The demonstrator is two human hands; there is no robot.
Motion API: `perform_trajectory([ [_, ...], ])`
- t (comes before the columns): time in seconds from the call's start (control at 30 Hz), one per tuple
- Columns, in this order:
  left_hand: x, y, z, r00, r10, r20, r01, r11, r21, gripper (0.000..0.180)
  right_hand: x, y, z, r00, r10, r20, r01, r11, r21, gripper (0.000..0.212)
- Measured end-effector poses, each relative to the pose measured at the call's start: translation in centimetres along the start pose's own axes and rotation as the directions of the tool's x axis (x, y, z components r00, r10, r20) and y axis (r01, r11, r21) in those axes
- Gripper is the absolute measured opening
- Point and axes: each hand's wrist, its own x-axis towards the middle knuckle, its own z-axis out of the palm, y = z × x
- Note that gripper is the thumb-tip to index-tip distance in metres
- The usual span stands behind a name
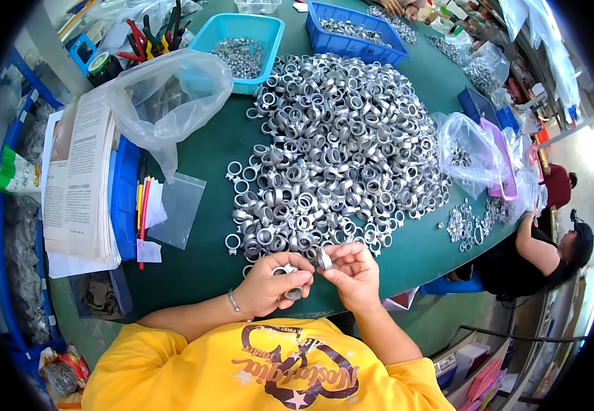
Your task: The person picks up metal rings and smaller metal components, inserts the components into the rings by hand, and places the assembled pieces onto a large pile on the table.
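At the near edge of the table both hands meet, closed on small metal parts. My right hand (355,275) pinches a silver metal ring (323,259) between thumb and fingertips. My left hand (274,284) is curled round a couple of silver metal rings (293,292), and its fingertips come close to the ring in the other hand; whether they touch it I cannot tell. Just beyond the hands spreads a large heap of similar grey metal rings (341,137), many with a small lug on the side.
Past the heap stand a turquoise bin (269,83) and a blue basket (317,42), both holding small metal parts. Left lie a clear plastic bag (166,103), stacked papers (81,178) and pliers (149,44). To the right are a bagged pile (471,154) and a seated person (540,257).
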Motion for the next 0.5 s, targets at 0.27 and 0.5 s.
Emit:
perform_trajectory([
  [0.27, 0.0, -0.6, 0.1, 0.989, 0.144, -0.025, -0.132, 0.953, 0.274, 0.013, -0.4, -0.2, 1.0, 0.954, -0.223, 0.203, 0.291, 0.852, -0.434, 0.028],
  [0.5, -0.2, -0.4, 0.6, 0.98, 0.196, -0.021, -0.168, 0.885, 0.434, 0.008, -0.5, -0.1, 0.4, 0.998, 0.042, -0.039, -0.05, 0.97, -0.238, 0.021],
])
